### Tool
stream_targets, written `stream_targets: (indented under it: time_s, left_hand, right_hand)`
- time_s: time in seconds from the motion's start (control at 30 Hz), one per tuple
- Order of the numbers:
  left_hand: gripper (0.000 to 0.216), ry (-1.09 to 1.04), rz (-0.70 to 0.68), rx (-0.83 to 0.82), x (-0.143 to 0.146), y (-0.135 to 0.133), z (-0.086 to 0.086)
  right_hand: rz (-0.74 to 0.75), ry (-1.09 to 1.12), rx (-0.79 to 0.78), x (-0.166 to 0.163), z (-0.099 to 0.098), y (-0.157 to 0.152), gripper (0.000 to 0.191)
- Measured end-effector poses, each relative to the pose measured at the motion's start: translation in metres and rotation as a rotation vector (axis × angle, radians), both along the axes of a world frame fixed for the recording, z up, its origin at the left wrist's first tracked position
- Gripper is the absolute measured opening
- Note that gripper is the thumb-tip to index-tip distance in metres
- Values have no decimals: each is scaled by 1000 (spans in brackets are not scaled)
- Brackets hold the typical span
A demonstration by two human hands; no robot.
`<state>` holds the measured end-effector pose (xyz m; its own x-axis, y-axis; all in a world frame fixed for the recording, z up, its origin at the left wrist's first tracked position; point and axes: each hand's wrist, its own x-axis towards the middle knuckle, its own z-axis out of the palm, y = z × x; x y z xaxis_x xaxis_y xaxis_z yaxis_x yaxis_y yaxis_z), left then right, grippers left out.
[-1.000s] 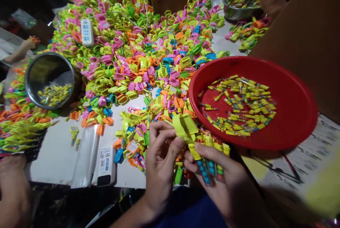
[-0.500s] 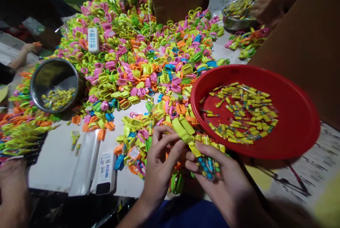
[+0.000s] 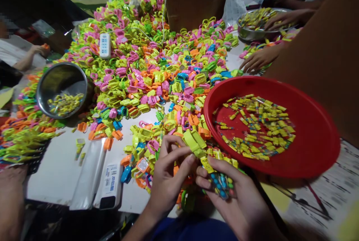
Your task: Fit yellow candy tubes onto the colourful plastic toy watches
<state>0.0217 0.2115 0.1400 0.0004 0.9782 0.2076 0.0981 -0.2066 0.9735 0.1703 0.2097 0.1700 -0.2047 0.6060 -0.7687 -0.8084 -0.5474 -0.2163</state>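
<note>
My left hand [image 3: 170, 170] pinches a yellow-green plastic toy watch [image 3: 194, 142] between thumb and fingers. My right hand [image 3: 232, 192] is closed around small clear candy packets [image 3: 221, 185] with blue, green and red balls inside. A yellow label [image 3: 206, 164] on one packet touches the lower end of the watch, near my right thumb. Whether the two are joined I cannot tell. Beneath both hands lies a pile of coloured toy watches [image 3: 153, 145]. Right beside them is a red basin [image 3: 314, 140] with many yellow-labelled candy packets [image 3: 260, 128] in it.
A big heap of toy watches [image 3: 134, 69] spreads across the table, with a white power strip [image 3: 104, 45] on it. A steel bowl [image 3: 40, 97] stands left. Plastic bags [image 3: 86, 175] and a white device [image 3: 110, 185] lie in front. Co-workers' hands [image 3: 259, 59] work behind a cardboard panel [image 3: 322, 57].
The view has shifted slightly. A co-worker's hand now reaches onto the watches behind the red basin, and another lies over the far bowl. My hands keep nearly the same hold.
</note>
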Motion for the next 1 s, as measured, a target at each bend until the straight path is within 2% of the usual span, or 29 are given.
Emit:
stream_targets:
  time_s: [0.27, 0.37, 0.5, 0.7, 0.77, 0.9, 1.0]
  left_hand:
    - [15, -22, 17, -4, 1, -3, 1]
    - [13, 5, 44, 3, 2, -5, 2]
    - [11, 67, 94, 20, 6, -7, 3]
    - [12, 108, 156, 81, 12, -9, 2]
    - [10, 75, 131, 64, 11, -8, 2]
    - [8, -8, 46, 20, 7, -5, 6]
    - [12, 19, -4, 17, 2, -3, 11]
  right_hand:
    - [0, -6, -8, -2, 1, -1, 43]
    - [1, -24, -22, -2, 0, -3, 47]
    - [-17, -72, 17, -2, -1, -4, 44]
    - [-2, -156, -4, -1, 5, -6, 49]
    - [11, -171, 29, 0, 6, -9, 48]
    - [93, -129, 201, 3, 6, -14, 39]
    - [91, -141, 164, 3, 9, -13, 45]
